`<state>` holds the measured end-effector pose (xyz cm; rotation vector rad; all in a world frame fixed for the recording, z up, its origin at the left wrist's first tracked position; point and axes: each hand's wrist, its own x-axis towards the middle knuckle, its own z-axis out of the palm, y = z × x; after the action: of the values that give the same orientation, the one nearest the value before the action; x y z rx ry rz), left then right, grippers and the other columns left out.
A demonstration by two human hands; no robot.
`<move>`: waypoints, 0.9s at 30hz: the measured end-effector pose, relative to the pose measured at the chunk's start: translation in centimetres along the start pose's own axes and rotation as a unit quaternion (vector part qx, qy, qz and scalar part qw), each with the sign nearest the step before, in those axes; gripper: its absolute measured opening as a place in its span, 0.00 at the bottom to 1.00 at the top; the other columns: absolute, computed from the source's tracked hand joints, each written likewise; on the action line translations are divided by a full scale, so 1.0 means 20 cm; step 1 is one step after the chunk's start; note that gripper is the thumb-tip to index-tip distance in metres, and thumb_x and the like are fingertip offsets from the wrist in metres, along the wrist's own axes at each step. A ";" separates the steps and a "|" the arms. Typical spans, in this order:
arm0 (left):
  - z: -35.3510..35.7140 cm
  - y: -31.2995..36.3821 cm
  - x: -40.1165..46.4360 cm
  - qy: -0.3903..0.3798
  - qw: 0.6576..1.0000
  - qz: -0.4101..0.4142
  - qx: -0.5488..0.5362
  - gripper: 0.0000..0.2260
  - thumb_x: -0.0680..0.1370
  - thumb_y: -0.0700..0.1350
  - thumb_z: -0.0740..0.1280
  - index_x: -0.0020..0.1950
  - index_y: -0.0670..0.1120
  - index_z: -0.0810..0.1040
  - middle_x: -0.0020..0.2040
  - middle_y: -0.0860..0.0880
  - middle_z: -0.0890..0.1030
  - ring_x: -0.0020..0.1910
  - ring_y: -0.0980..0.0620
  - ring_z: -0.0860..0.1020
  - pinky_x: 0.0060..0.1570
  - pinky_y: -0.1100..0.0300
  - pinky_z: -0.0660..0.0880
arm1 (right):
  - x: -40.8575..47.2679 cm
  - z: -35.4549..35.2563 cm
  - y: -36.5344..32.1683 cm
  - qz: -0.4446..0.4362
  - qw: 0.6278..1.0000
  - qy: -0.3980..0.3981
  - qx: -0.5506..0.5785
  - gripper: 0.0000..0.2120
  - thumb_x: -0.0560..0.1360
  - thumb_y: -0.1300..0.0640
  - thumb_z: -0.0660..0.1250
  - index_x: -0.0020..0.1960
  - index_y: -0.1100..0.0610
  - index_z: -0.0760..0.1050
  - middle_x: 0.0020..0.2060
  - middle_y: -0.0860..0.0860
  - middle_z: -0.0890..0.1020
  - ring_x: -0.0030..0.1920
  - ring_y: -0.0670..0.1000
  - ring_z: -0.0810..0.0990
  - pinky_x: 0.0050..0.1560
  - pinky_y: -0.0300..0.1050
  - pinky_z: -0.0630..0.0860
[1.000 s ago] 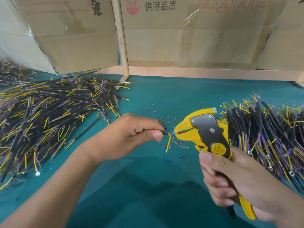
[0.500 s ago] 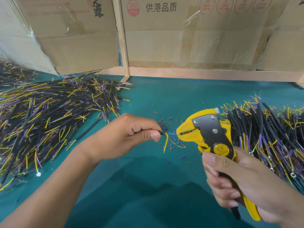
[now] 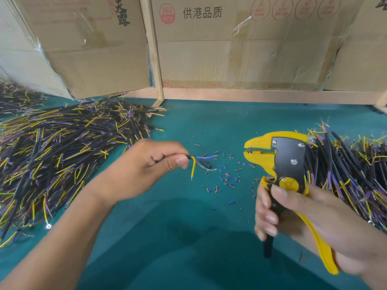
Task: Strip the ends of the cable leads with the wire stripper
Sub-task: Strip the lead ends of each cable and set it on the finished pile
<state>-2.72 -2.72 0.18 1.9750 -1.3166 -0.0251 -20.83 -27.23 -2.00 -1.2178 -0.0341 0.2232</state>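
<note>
The left hand (image 3: 144,170) pinches a short black-sheathed cable (image 3: 189,157) between thumb and curled forefinger, so that only its tip and three thin leads show past the grip – a yellow lead (image 3: 193,167) bent downward, a blue lead (image 3: 204,157) running level toward the right, and a pale reddish lead (image 3: 207,168) curving low over the cloth. The right hand (image 3: 303,218) is clenched round the handles of a yellow and black wire stripper (image 3: 280,162), held upright with its beak pointing left, well apart from the lead tips; the beak stands slightly parted.

Behind everything, brown cardboard cartons (image 3: 230,45) with printed characters and clear tape stand along the back, with a pale wooden post (image 3: 154,51) between them. The teal cloth-covered worktop (image 3: 188,248) carries two heaps: a broad pile of black cables with yellow and purple leads (image 3: 52,155) to the left, beyond the left wrist, and a second pile of the same cables (image 3: 351,168) at the right, just behind the stripper. Between the hands lies a scatter of tiny blue and red insulation offcuts (image 3: 226,178) – thickest below the blue lead.
</note>
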 end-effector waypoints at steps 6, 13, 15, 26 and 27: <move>0.07 0.07 0.02 -0.005 0.999 0.049 0.002 0.17 0.83 0.55 0.59 0.46 0.45 0.79 0.33 0.53 0.69 0.30 0.60 0.62 0.31 0.71 0.60 | 0.03 -0.01 0.06 0.034 0.999 -0.034 -0.005 0.17 0.73 0.50 0.76 0.49 0.62 0.78 0.39 0.61 0.75 0.41 0.60 0.75 0.51 0.55 0.77; 0.09 0.10 0.02 -0.009 0.999 0.039 0.001 0.13 0.83 0.48 0.60 0.45 0.43 0.79 0.30 0.62 0.66 0.28 0.62 0.62 0.31 0.75 0.58 | 0.03 0.01 0.07 0.030 0.997 -0.075 -0.015 0.15 0.75 0.48 0.74 0.50 0.59 0.77 0.40 0.59 0.77 0.42 0.59 0.75 0.51 0.53 0.76; 0.10 0.10 0.02 -0.013 0.999 0.038 -0.002 0.13 0.82 0.48 0.60 0.46 0.43 0.79 0.29 0.60 0.66 0.28 0.62 0.62 0.30 0.75 0.58 | 0.03 0.01 0.07 0.029 0.996 -0.078 -0.013 0.15 0.75 0.48 0.74 0.50 0.59 0.77 0.40 0.59 0.76 0.42 0.59 0.75 0.50 0.53 0.76; 0.11 0.10 0.02 -0.024 0.999 0.020 -0.011 0.15 0.84 0.52 0.59 0.46 0.46 0.78 0.31 0.51 0.67 0.29 0.57 0.61 0.30 0.70 0.59 | 0.02 0.02 0.09 0.029 0.998 -0.057 -0.002 0.17 0.75 0.48 0.74 0.45 0.61 0.75 0.36 0.59 0.72 0.37 0.58 0.73 0.46 0.53 0.76; 0.11 0.10 0.02 -0.026 0.999 0.020 -0.011 0.15 0.84 0.52 0.58 0.46 0.46 0.78 0.31 0.50 0.67 0.29 0.57 0.61 0.30 0.69 0.60 | 0.03 0.02 0.09 0.029 0.998 -0.054 0.000 0.17 0.75 0.48 0.74 0.44 0.61 0.75 0.35 0.59 0.71 0.36 0.58 0.72 0.46 0.53 0.76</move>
<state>-4.98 -4.66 -0.20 1.9400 -1.3838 -0.0713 -20.67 -26.14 -3.53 -1.2067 -0.0923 0.3405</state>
